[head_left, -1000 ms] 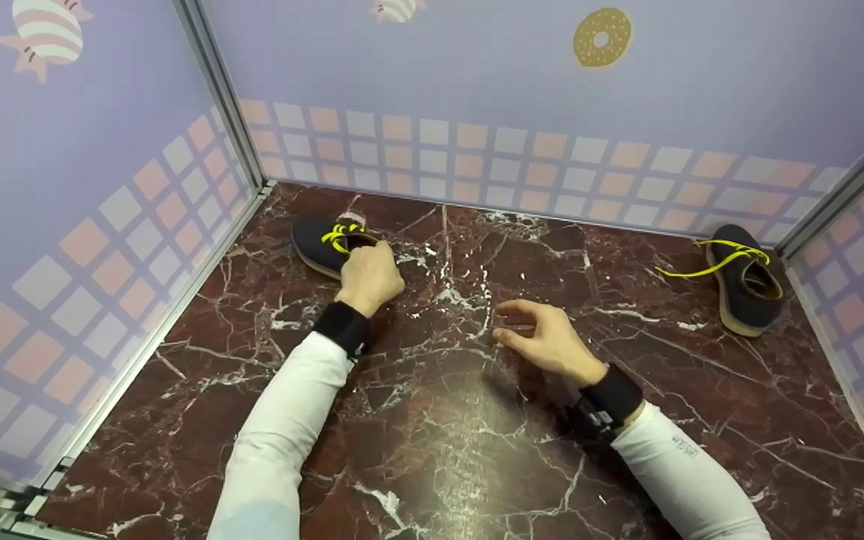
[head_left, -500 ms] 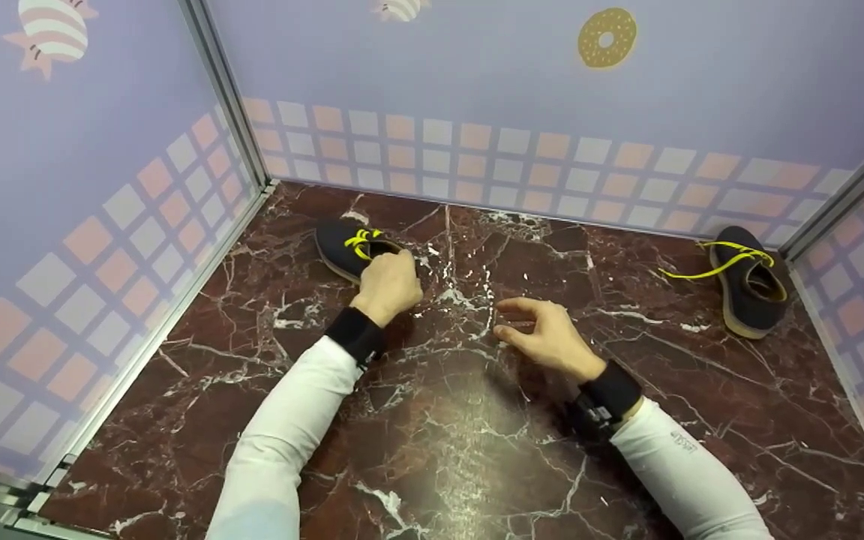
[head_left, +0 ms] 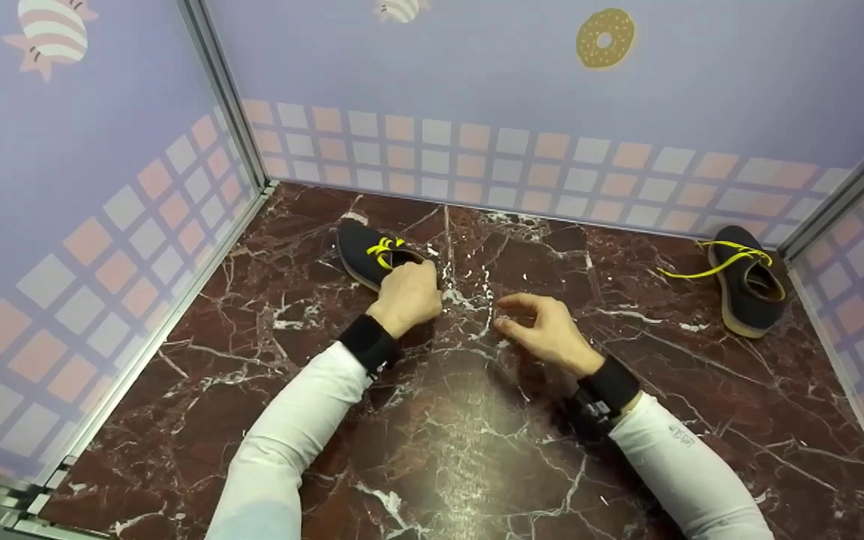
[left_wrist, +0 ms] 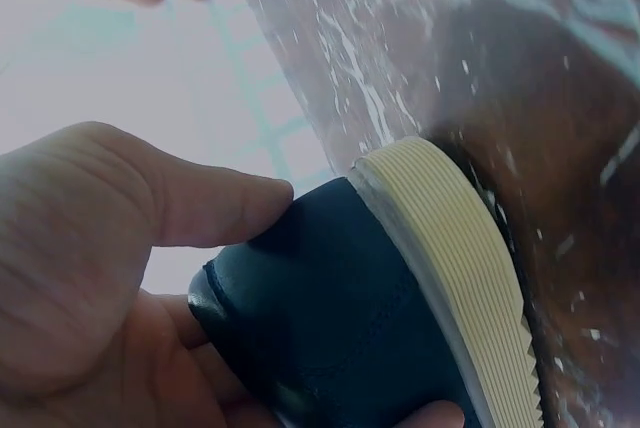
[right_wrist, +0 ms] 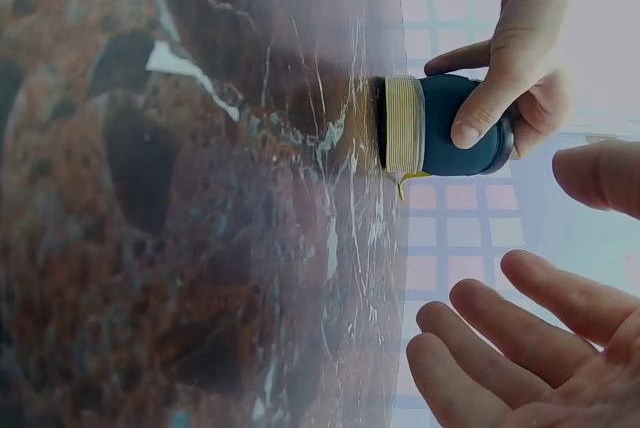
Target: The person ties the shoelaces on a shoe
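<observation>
My left hand (head_left: 408,298) grips the heel of a dark shoe (head_left: 363,251) with yellow laces and a ribbed cream sole, left of the middle. In the left wrist view the thumb presses one side of the shoe's heel (left_wrist: 330,298), and fingers curl round the other side and into the opening. The toe points to the back left. My right hand (head_left: 548,334) hovers over the marble-patterned surface, fingers apart and relaxed, holding nothing. From the right wrist view, the left hand's thumb lies on the heel (right_wrist: 455,128) while the right hand (right_wrist: 530,348) is apart from it.
A matching dark shoe (head_left: 751,289) stands at the far right by the wall corner, one yellow lace (head_left: 691,274) trailing left. Lilac panels with a checked border (head_left: 469,157) enclose the dark red marble surface (head_left: 432,420) at the back and sides.
The left hand has slid its shoe to the right and slightly toward me across the surface. My right hand and the far-right shoe have hardly moved.
</observation>
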Demonstrator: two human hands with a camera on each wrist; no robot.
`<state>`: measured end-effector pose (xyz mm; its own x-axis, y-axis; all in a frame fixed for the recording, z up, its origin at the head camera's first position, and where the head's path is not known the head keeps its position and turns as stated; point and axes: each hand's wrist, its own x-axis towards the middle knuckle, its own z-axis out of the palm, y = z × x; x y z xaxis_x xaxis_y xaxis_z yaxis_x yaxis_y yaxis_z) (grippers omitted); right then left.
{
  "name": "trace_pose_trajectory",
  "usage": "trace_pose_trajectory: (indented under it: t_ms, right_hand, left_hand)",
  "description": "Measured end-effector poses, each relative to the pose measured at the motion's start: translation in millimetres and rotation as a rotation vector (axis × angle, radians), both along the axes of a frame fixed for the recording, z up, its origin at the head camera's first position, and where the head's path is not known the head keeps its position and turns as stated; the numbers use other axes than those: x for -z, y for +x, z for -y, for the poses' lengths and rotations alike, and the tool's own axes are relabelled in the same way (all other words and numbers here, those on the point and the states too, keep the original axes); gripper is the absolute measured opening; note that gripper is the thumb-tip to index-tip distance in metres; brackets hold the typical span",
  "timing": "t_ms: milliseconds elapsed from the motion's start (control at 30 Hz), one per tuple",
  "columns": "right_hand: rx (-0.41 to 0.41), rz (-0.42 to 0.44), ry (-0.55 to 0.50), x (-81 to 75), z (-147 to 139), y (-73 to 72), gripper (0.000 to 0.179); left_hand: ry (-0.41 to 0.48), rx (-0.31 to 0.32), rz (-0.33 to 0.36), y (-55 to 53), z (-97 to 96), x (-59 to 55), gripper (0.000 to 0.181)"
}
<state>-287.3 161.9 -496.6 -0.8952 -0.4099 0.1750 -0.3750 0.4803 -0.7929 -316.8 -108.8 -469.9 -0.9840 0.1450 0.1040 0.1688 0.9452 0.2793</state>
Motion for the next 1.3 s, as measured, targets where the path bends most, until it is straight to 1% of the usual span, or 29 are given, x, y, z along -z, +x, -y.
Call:
trace_pose_trajectory:
  t_ms: [133, 167, 367, 400, 500, 600, 633, 800, 933, 1133, 1300]
  right_hand:
    - [0.015, 0.017, -0.004, 1.0, 1, -1.8, 0.041]
    - [0.019, 0.019, -0.002, 1.4, 1, -2.3, 0.040]
    - [0.033, 0.040, 0.002, 2.6, 4, -3.9, 0.038]
    - [0.035, 0.042, 0.005, 2.7, 5, -4.2, 0.038]
    - [0.033, 0.031, 0.017, 4.7, 5, -5.7, 0.038]
    - [0.023, 0.011, 0.021, 6.7, 5, -6.8, 0.038]
    - [0.018, 0.008, 0.019, 6.8, 5, -6.8, 0.038]
    - [0.007, 0.027, 0.001, 5.3, 6, -6.1, 0.039]
    - [0.006, 0.037, -0.004, 4.9, 8, -6.6, 0.038]
    - [0.011, 0.015, 0.002, 6.1, 9, -8.5, 0.035]
    - [0.019, -0.005, 0.013, 6.5, 10, -9.5, 0.033]
  left_hand:
    - [-0.001, 0.042, 0.007, 4.4, -6.4, 0.0, 0.027]
    - [-0.009, 0.048, 0.008, 6.7, -9.7, -1.6, 0.025]
    - [-0.021, 0.102, -0.024, 12.6, -19.7, 0.5, 0.022]
    - [-0.022, 0.108, -0.026, 14.5, -21.4, -0.8, 0.021]
    - [-0.032, 0.121, -0.039, 17.1, -25.7, 0.0, 0.022]
    - [-0.042, 0.129, -0.036, 20.8, -29.6, -0.5, 0.025]
    - [-0.038, 0.132, -0.016, 24.2, -30.9, -3.6, 0.027]
    - [-0.053, 0.150, -0.014, 27.8, -37.0, -1.6, 0.030]
    - [-0.057, 0.180, -0.015, 32.1, -42.0, -1.3, 0.034]
    - [-0.061, 0.225, -0.027, 37.5, -50.2, -0.1, 0.033]
    - [-0.099, 0.260, -0.058, 42.8, -55.3, 0.3, 0.034]
